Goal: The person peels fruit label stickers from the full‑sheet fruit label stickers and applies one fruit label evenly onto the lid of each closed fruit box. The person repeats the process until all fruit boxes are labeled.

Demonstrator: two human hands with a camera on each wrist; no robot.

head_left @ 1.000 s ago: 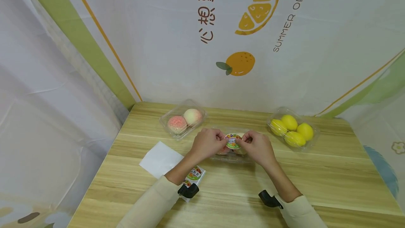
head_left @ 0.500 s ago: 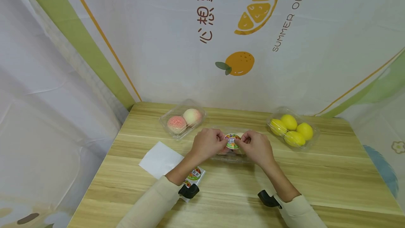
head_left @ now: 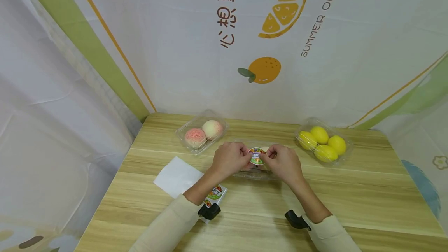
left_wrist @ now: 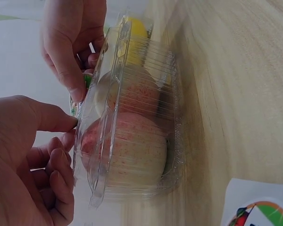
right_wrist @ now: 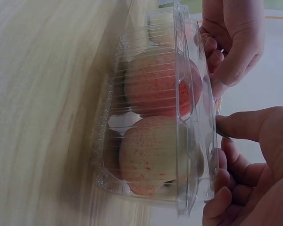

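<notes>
A round, colourful fruit sticker (head_left: pixel 257 155) is at the lid of a clear plastic clamshell box (head_left: pixel 255 176). My left hand (head_left: pixel 229 160) pinches its left edge between thumb and fingers. At the opposite edge my right hand (head_left: pixel 285 164) does the same, its thumb lying over the sticker's face. Both wrist views show the box closed, with peaches inside, a pink one (left_wrist: pixel 132 146) and a paler one (right_wrist: pixel 153 150) among them. From the wrists the sticker is seen nearly edge-on, so how much of it touches the lid is hidden.
Behind on the left is another clear box with two peaches (head_left: pixel 204 133). A box of several lemons (head_left: pixel 323 145) stands at the back right. By my left forearm lie a sheet of stickers (head_left: pixel 216 193) and white backing paper (head_left: pixel 178 178) on the wooden table (head_left: pixel 350 197).
Both hands stay almost in place. The thumbs shift slightly over the sticker, so different parts of its print show.
</notes>
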